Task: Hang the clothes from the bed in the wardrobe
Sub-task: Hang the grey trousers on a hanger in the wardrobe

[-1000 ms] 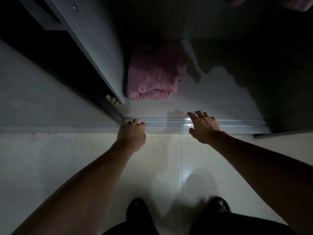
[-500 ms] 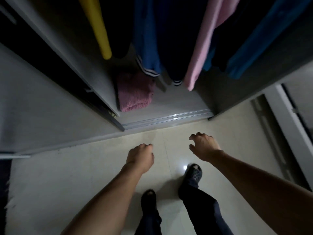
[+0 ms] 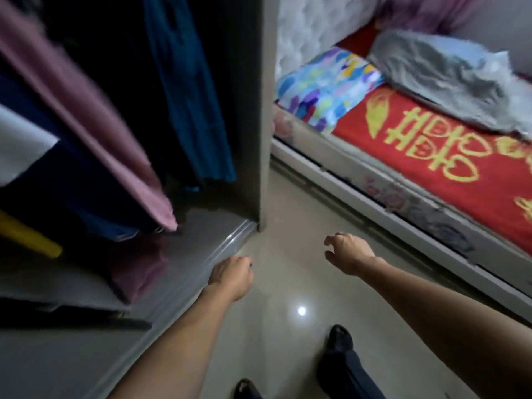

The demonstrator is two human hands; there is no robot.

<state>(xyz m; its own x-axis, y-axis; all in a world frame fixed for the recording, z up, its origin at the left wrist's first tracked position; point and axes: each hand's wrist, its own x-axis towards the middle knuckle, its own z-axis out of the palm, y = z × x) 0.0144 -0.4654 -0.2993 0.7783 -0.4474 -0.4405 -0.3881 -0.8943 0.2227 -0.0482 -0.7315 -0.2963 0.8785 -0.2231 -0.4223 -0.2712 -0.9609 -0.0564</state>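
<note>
Standing on a pale glossy floor (image 3: 288, 355), the person shows two dark shoes at the bottom of the view, the right shoe (image 3: 341, 339) ahead of the left shoe (image 3: 246, 388), with a small bright reflection on the tiles between the forearms. Both bare arms reach forward. The left hand (image 3: 231, 279) hangs over the floor just beside the wardrobe's metal sliding track (image 3: 227, 246), back upward, fingers loosely folded under and holding nothing. The right hand (image 3: 347, 251) is out over the floor between wardrobe and bed, fingers loosely hooked downward, also empty. Left of the hands the wardrobe (image 3: 264, 110) stands open. On its base, near the front edge, lies a folded pink knit (image 3: 138, 269); a yellow tube-like thing (image 3: 28, 237) juts in from the left above it. Hanging over the base are a navy garment (image 3: 66, 191), a long pink garment (image 3: 86, 116) whose hem ends just above the base, and, deeper toward the right side panel, a teal garment (image 3: 190, 96). Beyond that panel, across a strip of floor, is the bed (image 3: 403, 226), its white frame running along the right. A red bedspread (image 3: 431, 162) with yellow characters covers it. At the head end, against a white tufted headboard (image 3: 305, 27), lies a pillow (image 3: 325, 87) in bright multicoloured print, and past it, toward the bed's far side, sits a crumpled grey-blue heap of cloth (image 3: 449, 79); whether it is clothing or bedding cannot be told. Both hands are well apart from it.
</note>
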